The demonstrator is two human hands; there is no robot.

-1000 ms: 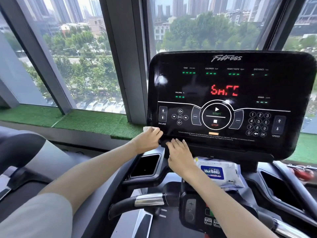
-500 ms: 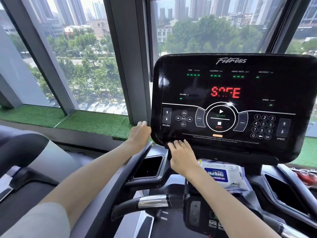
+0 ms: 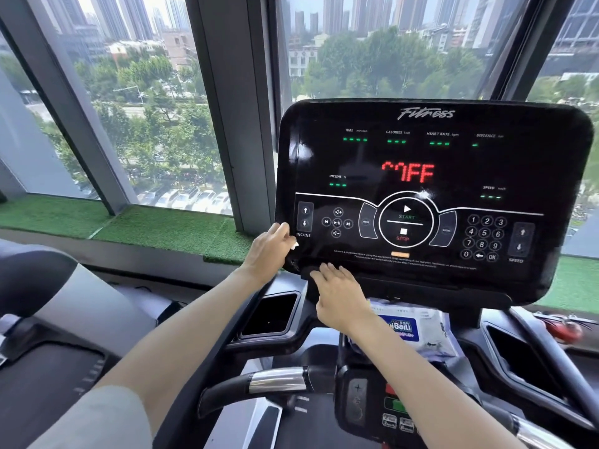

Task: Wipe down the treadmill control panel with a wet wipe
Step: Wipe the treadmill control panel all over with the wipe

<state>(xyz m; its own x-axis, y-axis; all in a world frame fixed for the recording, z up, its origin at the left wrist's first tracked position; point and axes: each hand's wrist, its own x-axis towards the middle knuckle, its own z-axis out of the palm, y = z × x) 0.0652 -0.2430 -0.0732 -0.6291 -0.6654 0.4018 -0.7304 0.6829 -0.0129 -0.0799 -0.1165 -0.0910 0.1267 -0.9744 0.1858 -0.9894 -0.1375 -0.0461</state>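
Observation:
The black treadmill control panel (image 3: 434, 176) stands upright ahead, with a red readout and lit green dashes. My left hand (image 3: 269, 251) is at the panel's lower left edge, beside the INCLINE buttons, fingers curled round a white wet wipe (image 3: 294, 245). Only a small corner of the wipe shows under the fingertips. My right hand (image 3: 340, 296) rests with straight fingers on the panel's bottom edge, left of centre, holding nothing.
A pack of wet wipes (image 3: 424, 328) with a blue label lies on the shelf under the panel. Cup holders (image 3: 272, 314) sit at either side. A chrome-banded handlebar (image 3: 278, 380) runs below. Windows and a green turf ledge (image 3: 162, 228) lie behind.
My left hand with the wipe has slid from the panel's lower left corner up along its left edge. My right hand has stayed on the bottom edge. The red readout has changed.

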